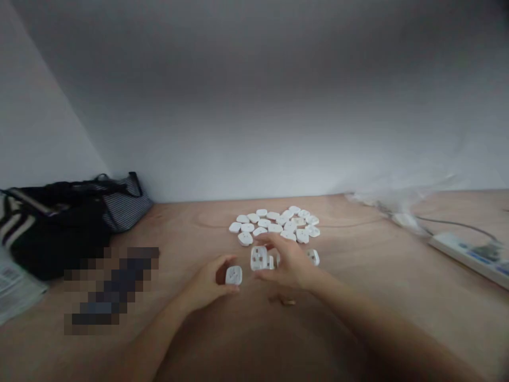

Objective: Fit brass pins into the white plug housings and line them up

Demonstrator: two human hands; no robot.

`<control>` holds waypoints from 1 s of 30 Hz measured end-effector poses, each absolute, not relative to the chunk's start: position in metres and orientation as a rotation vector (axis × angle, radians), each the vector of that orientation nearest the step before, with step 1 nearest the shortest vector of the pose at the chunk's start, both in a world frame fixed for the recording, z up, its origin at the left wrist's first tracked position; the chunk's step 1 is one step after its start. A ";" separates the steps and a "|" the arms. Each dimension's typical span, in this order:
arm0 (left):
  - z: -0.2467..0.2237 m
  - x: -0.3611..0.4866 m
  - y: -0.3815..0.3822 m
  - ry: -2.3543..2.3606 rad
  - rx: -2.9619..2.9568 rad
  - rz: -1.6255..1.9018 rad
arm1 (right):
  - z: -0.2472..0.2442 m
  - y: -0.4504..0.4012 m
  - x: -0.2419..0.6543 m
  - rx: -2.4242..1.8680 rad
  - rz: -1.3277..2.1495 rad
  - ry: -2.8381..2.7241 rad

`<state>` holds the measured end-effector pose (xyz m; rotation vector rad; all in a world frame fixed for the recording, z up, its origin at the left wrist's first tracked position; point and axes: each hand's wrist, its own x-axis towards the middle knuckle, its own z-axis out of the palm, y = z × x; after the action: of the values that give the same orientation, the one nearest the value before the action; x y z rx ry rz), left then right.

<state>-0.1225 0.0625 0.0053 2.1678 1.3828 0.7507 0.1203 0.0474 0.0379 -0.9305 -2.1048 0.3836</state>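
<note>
Over the middle of the desk [358, 249], the left hand [209, 281] has its thumb and fingers closed around a small white casing [234, 275], slotted face outward. Just right of that grip, the right hand [294, 262] is clamped on a square white casing [259, 258], fingers above and thumb below, with a narrow white part [271, 262] beside it; whether those two are joined, I cannot tell from where I stand. Holding by the rims looks the sound way, since it leaves the slotted faces uncovered; a light, even pinch should stop either casing from twisting. Right behind the right hand lies a lone casing [313, 257], close enough for its knuckles to knock. Beyond both grips spreads a loose cluster of white casings [274, 228], with the wall [254, 132] behind it, so room forward is short. Sideways there is more: leftward from the left grip to a blurred dark object [119, 281], rightward from the right grip to a power strip [469, 254]. Nearer the person than the right grip sits a small brown scrap [288, 302].
</note>
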 end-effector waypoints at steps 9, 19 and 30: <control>0.011 -0.073 0.016 1.289 2.655 0.715 | 0.001 0.002 0.189 -1.130 0.534 -2.050; 0.004 -0.059 0.003 0.933 2.598 0.608 | -0.014 0.001 0.183 -1.144 0.642 -2.081; 0.004 -0.060 0.007 0.934 2.525 0.579 | -0.015 -0.006 0.192 -1.158 0.457 -2.097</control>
<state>-0.0602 0.0067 0.0037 2.5247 0.9345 0.5792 0.1917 -0.0065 -0.0146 -1.1577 -2.0967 0.4569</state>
